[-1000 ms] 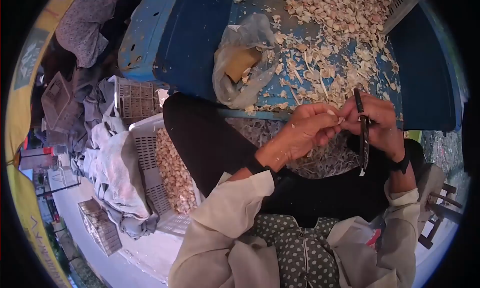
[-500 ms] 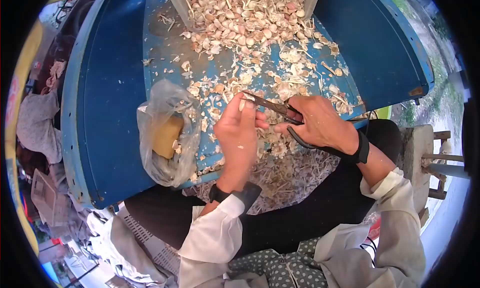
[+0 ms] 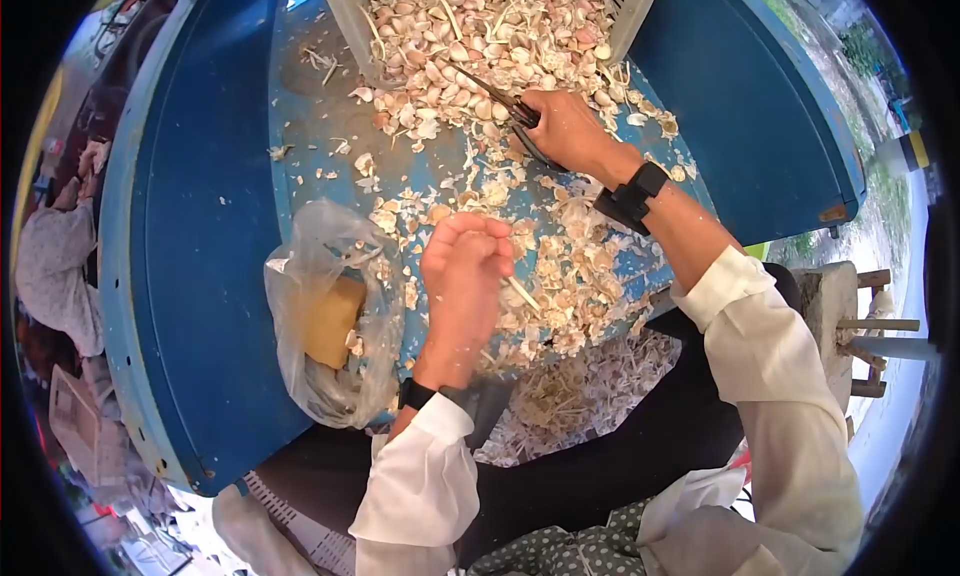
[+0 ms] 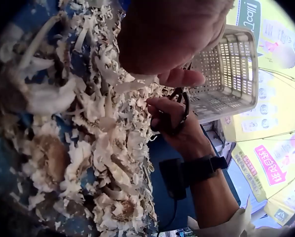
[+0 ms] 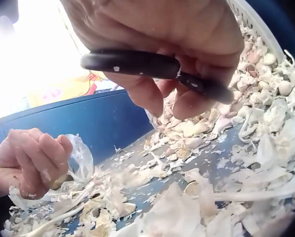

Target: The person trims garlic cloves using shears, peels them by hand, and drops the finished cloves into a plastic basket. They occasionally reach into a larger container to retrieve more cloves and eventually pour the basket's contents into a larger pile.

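In the head view my right hand (image 3: 575,131) grips a pair of dark scissors (image 3: 508,104), blades pointing into the heap of garlic cloves (image 3: 500,36). The scissors' black handle (image 5: 132,64) crosses under the palm in the right wrist view. My left hand (image 3: 462,286) hovers above the scattered garlic skins (image 3: 570,276), fingers curled inward. Nothing shows between those fingers in the right wrist view, where the left hand (image 5: 38,160) appears palm side. A pale stem (image 3: 522,294) is just right of it. The left wrist view has the left hand (image 4: 174,39) close up, scissors beyond.
A pale plastic crate (image 3: 348,26) lies tipped at the back, cloves spilling from it onto the blue metal table. Raised blue side walls (image 3: 200,256) flank the surface. At left sits a clear plastic bag (image 3: 295,276) around a yellowish block (image 3: 332,321). A wooden stool (image 3: 830,301) stands right.
The head view swung from the lap toward the table. My hands, together half a second ago with the scissors at the left fingertips, are apart; the right moved forward to the cloves with the scissors.
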The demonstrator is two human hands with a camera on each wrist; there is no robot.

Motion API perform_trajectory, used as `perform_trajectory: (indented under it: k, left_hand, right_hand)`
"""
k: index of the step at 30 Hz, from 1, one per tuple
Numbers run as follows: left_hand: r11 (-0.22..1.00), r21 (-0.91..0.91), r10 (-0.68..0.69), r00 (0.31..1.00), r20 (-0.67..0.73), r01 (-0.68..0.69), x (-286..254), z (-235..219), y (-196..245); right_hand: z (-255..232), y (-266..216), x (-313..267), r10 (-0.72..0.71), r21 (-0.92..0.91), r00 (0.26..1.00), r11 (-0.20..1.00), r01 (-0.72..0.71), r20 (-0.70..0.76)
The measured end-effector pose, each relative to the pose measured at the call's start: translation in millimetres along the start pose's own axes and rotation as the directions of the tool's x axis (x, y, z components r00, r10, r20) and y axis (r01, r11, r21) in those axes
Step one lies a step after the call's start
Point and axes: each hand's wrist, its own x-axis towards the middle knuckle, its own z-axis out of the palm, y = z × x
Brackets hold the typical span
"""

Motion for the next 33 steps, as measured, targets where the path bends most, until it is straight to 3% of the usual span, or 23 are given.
perform_trajectory:
  k: [2, 4, 7, 8, 10, 12, 14, 15, 18, 20, 22, 25, 27, 28, 30, 33]
  left_hand:
    - [1.000, -0.029, -0.009, 0.999, 0.043, 0.010, 6.4, -4.7, 6.0]
    - [0.984, -0.102, -0.158, 0.981, -0.110, 0.147, 11.3, 2.8, 16.5]
    - [0.993, -0.065, -0.104, 0.988, -0.113, 0.097, 23.7, 6.8, 2.6]
    - [0.997, -0.059, -0.054, 0.992, -0.117, 0.047, 25.2, 11.5, -2.5]
    - [0.997, -0.056, -0.054, 0.995, -0.083, 0.050, 27.8, 11.5, -9.8]
    - [0.998, -0.052, 0.022, 0.995, -0.097, -0.027, 30.4, 4.0, -15.0]
    - [0.996, -0.090, -0.013, 0.982, -0.188, -0.004, 27.4, 0.9, -12.5]
    - [0.996, -0.092, -0.023, 0.985, -0.170, 0.008, 26.5, -1.8, -8.9]
    - [0.990, -0.144, -0.032, 0.993, -0.115, 0.015, 24.4, -10.2, 2.8]
    - [0.987, -0.163, -0.008, 0.998, -0.056, -0.001, 22.8, -13.6, 7.8]
    - [0.986, -0.169, -0.009, 0.998, -0.063, -0.002, 21.7, -13.1, 12.9]
    - [0.980, -0.195, 0.040, 0.998, -0.044, -0.048, 21.0, -11.7, 16.1]
    - [0.998, -0.021, 0.054, 0.998, -0.012, -0.054, 18.3, -12.2, 18.3]
    - [0.998, -0.022, 0.054, 0.998, -0.010, -0.054, 17.6, -11.0, 17.7]
    - [0.961, 0.263, 0.091, 0.996, 0.000, -0.088, 16.1, -9.6, 16.4]
    - [0.924, 0.368, 0.108, 0.994, 0.001, -0.101, 14.5, -9.4, 14.1]
  right_hand:
    - [18.4, 7.6, 10.2, -0.060, 0.014, 0.998, 0.998, 0.060, -0.013]
    - [23.1, 8.3, 12.1, -0.118, 0.022, 0.993, 0.993, 0.118, -0.024]
    - [-5.6, -28.5, -12.8, 0.121, 0.287, 0.989, 0.947, -0.142, 0.090]
    - [-6.3, -36.1, -22.7, 0.127, 0.279, 0.988, 0.949, -0.148, 0.093]
    - [-9.3, -43.6, -36.1, 0.014, 0.592, 0.958, 0.784, -0.188, 0.286]
    - [-16.1, -48.8, -35.4, -0.003, 0.545, 0.934, 0.813, -0.205, 0.357]
    - [-15.1, -49.7, -24.8, 0.142, 0.553, 0.972, 0.803, -0.223, 0.186]
    - [-8.1, -31.3, -12.5, 0.093, 0.407, 0.986, 0.902, -0.142, 0.136]
    - [-0.4, -37.0, -9.3, 0.032, 0.494, 0.985, 0.862, -0.112, 0.168]
    - [-12.5, -54.7, -20.6, 0.055, 0.447, 0.967, 0.879, -0.166, 0.251]
    - [-19.7, -54.5, -34.4, -0.081, 0.173, 0.968, 0.984, 0.040, 0.238]
    - [-29.8, -46.9, -51.4, -0.092, 0.117, 0.957, 0.991, 0.061, 0.277]
    - [-35.9, -45.5, -57.2, -0.095, 0.044, 0.942, 0.995, 0.085, 0.323]
    - [-39.4, -46.1, -58.7, -0.094, 0.043, 0.942, 0.995, 0.085, 0.322]
    - [-43.3, -46.8, -60.9, -0.176, 0.002, 0.920, 0.982, 0.188, 0.350]
    - [-45.3, -43.9, -60.5, -0.188, -0.095, 0.920, 0.968, 0.233, 0.343]
